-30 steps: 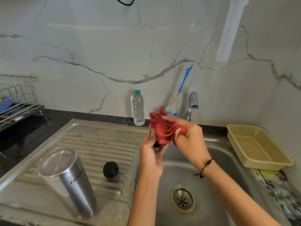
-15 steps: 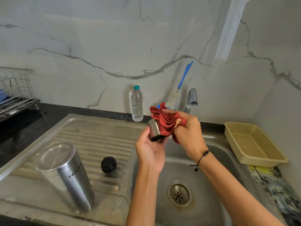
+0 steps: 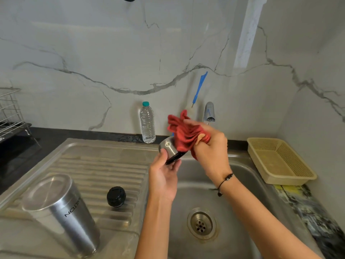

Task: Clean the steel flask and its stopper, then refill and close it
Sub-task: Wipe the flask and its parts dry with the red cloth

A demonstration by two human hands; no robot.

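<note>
The steel flask [image 3: 61,214] stands upside down on the ribbed draining board [image 3: 97,165] at the lower left. Its black stopper [image 3: 116,196] sits on the board to the flask's right. Above the sink basin [image 3: 233,186], my left hand [image 3: 164,176] holds a steel cap with a black rim [image 3: 169,149], tilted on its side. My right hand [image 3: 211,150] grips a bunched red cloth [image 3: 183,133] and presses it into the cap's opening. The cloth hides the inside of the cap.
A clear water bottle [image 3: 147,123] with a teal lid stands against the marble wall. The tap [image 3: 209,112] and a blue-handled brush [image 3: 199,88] are behind my hands. A beige plastic basket [image 3: 280,161] sits right of the sink; a wire rack [image 3: 11,113] stands far left.
The cap has turned in my left hand, so more of its steel side now shows. My right hand and the red cloth have shifted slightly around the cap. The flask and stopper have not moved.
</note>
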